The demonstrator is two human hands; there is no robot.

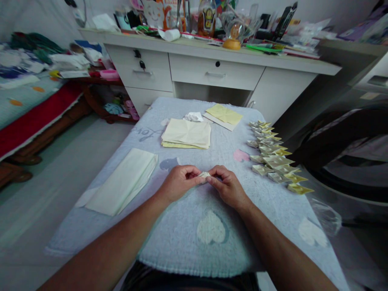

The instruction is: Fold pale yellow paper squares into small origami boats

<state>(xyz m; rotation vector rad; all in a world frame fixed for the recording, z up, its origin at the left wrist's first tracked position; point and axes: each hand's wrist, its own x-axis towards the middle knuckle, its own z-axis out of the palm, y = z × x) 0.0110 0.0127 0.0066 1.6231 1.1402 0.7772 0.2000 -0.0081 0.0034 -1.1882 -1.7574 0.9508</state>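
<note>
Between my two hands is a small folded piece of pale paper, held just above the cloth-covered table. My left hand pinches its left end between thumb and fingers. The right end is pinched by my right hand; the fingertips of both hands hide part of the fold. Beyond them lies a stack of cream and yellow paper sheets with crease marks. At the right, several folded paper boats stand in rows, some whitish and some yellow.
A long folded bundle of white paper lies left of my hands. Farther back are a crumpled white paper and creased yellow sheets. A white desk with cluttered top stands behind the table; a washing machine is at right.
</note>
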